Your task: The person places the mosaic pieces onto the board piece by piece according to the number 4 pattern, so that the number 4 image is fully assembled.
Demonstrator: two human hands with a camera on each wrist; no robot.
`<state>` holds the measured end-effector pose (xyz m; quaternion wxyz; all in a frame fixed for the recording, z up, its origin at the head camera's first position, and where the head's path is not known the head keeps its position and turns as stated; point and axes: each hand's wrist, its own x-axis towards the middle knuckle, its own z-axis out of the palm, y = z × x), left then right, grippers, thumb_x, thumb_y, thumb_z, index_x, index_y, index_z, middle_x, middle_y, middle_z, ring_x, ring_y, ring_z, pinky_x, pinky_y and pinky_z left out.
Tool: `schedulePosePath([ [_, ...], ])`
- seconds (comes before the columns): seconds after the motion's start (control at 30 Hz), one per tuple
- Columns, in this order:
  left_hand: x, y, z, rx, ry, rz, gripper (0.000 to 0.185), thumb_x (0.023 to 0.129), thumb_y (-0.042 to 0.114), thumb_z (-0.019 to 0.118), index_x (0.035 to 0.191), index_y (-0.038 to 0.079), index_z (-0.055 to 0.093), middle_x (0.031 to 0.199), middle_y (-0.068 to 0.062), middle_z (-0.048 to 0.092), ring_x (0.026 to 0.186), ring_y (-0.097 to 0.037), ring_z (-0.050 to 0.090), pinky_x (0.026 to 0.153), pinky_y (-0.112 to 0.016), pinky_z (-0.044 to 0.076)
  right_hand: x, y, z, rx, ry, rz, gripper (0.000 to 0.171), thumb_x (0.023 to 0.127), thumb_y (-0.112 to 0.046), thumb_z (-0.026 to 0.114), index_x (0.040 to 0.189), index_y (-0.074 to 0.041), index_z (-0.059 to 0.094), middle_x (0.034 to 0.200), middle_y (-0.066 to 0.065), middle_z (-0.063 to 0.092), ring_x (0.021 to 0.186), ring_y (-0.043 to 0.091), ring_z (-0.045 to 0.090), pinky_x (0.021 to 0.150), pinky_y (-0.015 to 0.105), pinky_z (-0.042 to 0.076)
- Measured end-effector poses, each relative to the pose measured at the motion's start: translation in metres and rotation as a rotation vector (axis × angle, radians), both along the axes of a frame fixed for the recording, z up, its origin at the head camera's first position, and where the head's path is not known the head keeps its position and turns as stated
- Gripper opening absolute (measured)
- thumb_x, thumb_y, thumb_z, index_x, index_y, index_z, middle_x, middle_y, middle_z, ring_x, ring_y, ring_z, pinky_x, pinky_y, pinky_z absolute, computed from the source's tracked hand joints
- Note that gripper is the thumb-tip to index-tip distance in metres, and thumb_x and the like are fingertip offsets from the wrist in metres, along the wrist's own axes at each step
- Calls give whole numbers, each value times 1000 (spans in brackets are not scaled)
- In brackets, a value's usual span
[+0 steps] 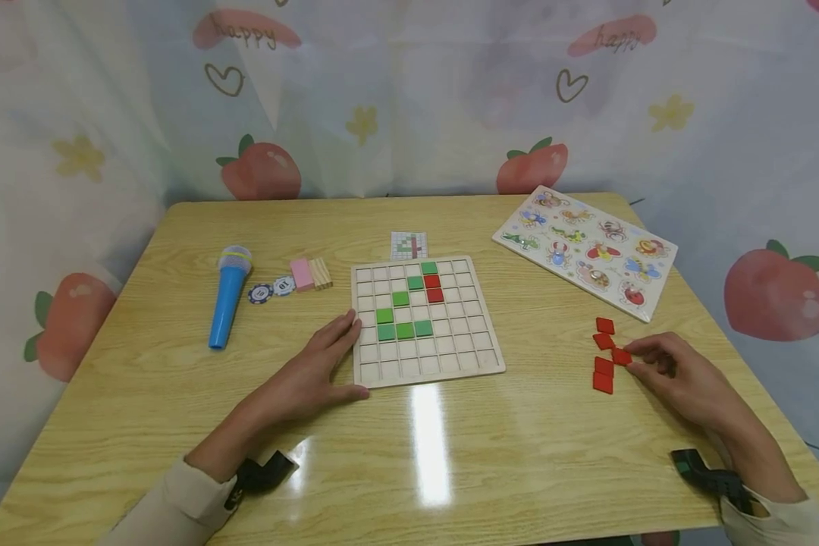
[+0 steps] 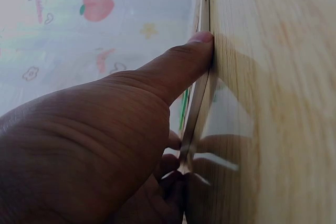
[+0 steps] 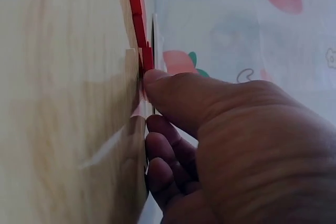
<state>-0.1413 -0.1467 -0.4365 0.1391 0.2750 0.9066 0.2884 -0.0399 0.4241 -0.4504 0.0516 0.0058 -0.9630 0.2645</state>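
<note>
Glossy wooden table [image 1: 143, 394], strawberry curtain behind; left hand [image 1: 310, 375] flat, relaxed; right hand [image 1: 676, 375] fingers pinching red tile [image 1: 622, 356].

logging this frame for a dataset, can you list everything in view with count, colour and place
table: one, light wood, fills the view
grid board: one, pale wood, table centre
green tiles: seven, on the board
red tiles on the board: two, upper board, stacked in one column
loose red tiles: five, right of the board
pattern card: one, white, behind the board
animal puzzle: one, multicoloured, far right
toy microphone: one, blue, left side
chips: two, blue and white, beside the microphone
small blocks: two, pink and wood, left of the board
curtain: white, peach print, behind the table
left hand: rests against the board's left edge
right hand: fingertips pinch a loose red tile
</note>
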Motion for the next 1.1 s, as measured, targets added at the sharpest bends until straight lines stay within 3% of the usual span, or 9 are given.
schedulePosePath([
  [0.13,0,0,0,9,-1,-3,111,90,49,84,172,11,18,183,-5,6,170,-33,8,131,-59,29,-3,-2,9,13,12,-13,29,99,-18,78,123,-8,66,108,9,69,83,-15,55,70,9,46],
  [0.23,0,2,0,10,-7,-8,111,91,48,84,171,11,18,183,-5,6,170,-33,8,131,-59,29,-9,-7,20,2,69,41,31,95,-9,81,121,-6,64,107,7,69,85,-18,57,72,5,47],
  [0.43,1,3,1,0,-9,3,110,91,47,84,172,12,18,183,-4,6,170,-32,8,131,-58,29,-41,-45,60,43,207,291,40,84,11,82,115,-7,64,106,-1,66,88,-11,59,78,5,49],
  [0.6,1,2,3,-5,-7,4,109,91,47,84,172,12,18,183,-4,6,169,-33,9,130,-58,30,-76,-94,86,116,158,414,33,89,4,80,111,-12,62,103,-4,67,87,1,61,77,18,55],
  [0.8,0,1,1,2,7,-3,110,91,49,84,172,12,18,183,-4,6,170,-32,9,131,-57,29,-122,-142,88,161,18,516,15,98,-6,71,108,-12,62,105,-1,68,90,12,63,81,39,60],
  [1.1,1,2,3,-4,-8,-1,111,90,49,84,172,12,18,183,-3,4,170,-31,6,132,-56,27,-160,-184,69,154,-53,598,13,98,-10,76,106,-11,66,102,0,71,87,13,62,77,30,54],
])
